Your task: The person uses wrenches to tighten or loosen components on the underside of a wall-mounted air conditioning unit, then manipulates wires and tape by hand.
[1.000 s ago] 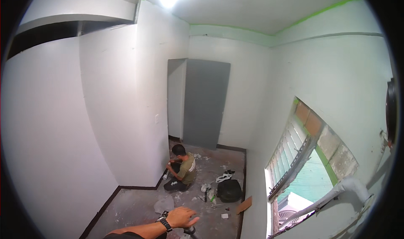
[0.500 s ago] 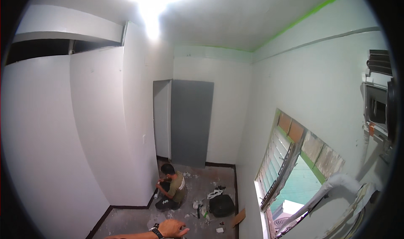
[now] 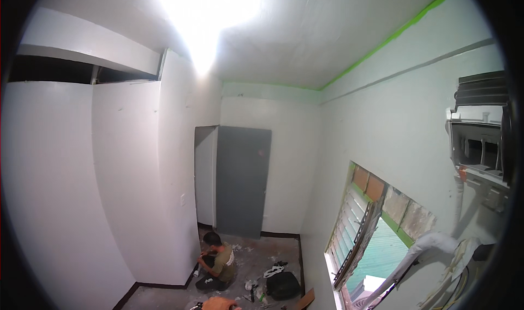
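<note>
My left hand [image 3: 218,303] shows at the bottom edge, cut off by the frame, with a dark band [image 3: 197,305] at the wrist. Its back faces up and its fingers are mostly out of view, so I cannot tell whether it holds anything. My right hand is out of the picture. On the right wall is an opened wall-mounted air-conditioner unit [image 3: 477,146], its inner parts exposed. Below it, a white wrapped pipe [image 3: 431,244] bends down toward the window, beside loose wrapping and wires [image 3: 456,272].
A person [image 3: 218,261] crouches on the floor by the left wall corner, hands at a small white thing. Near them lie a black bag [image 3: 283,286], tools and scraps. A grey door panel [image 3: 243,181] stands at the back. The louvered window [image 3: 355,228] is partly open, with an outdoor unit [image 3: 367,288] beyond.
The view has tilted up, so the room sits lower in the picture. My left hand has slid mostly below the bottom edge. More of the wall unit shows.
</note>
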Motion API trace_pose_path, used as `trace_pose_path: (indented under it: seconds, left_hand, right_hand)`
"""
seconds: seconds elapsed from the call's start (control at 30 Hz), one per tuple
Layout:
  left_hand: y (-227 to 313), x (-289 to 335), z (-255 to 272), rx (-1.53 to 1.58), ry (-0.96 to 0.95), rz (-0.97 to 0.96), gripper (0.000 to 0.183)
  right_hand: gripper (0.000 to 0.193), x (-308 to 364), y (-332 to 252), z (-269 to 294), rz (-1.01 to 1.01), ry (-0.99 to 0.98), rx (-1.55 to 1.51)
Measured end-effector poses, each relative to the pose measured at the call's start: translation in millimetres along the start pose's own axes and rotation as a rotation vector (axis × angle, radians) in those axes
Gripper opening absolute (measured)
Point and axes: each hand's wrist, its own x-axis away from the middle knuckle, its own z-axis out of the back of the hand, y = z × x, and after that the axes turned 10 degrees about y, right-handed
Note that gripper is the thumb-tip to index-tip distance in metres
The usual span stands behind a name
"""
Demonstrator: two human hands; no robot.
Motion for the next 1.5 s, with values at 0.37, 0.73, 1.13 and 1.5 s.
trace_pose_path:
  seconds: [0.37,0.73,1.13,1.5]
  left_hand:
    - [-5,3,0,-0.051,-0.012,-0.063,0.041]
    - [114,-35,-72,0.551,-0.294,-0.313,0.039]
    - [332,-56,-104,1.076,-0.399,-0.968,0.026]
    - [481,-115,2,1.256,0.073,-1.160,0.029]
  right_hand:
    - [0.026,9,9,8,-0.068,-0.051,-0.012]
    - [0.021,3,1,35,-0.070,0.003,0.000]
    - [0.024,-20,-55,130,-0.195,0.123,0.176]
    - [0.031,-91,-30,198,-0.204,0.674,0.111]
